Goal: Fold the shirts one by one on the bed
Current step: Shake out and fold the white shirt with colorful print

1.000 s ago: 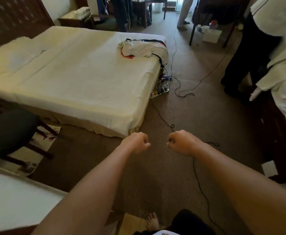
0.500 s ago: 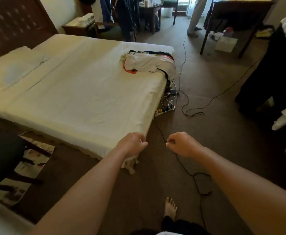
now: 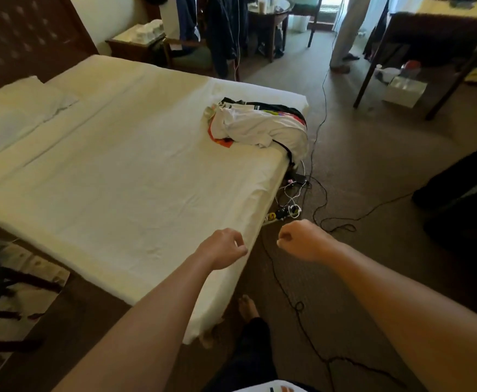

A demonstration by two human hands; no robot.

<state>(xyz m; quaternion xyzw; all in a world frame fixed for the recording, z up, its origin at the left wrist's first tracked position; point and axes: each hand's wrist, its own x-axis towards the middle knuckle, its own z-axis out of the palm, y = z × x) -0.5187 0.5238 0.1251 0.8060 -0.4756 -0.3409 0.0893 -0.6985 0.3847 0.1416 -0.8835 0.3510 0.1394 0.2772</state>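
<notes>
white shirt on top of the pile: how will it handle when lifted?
Likely floppy: the white shirt lies crumpled and drapes over the bed edge. Probably light, thin cloth. It may drag the other shirts tangled beneath it.

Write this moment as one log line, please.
phase: approach | left hand: fist, empty | right hand: fist, empty | shirts: heaped on bed, untouched
</notes>
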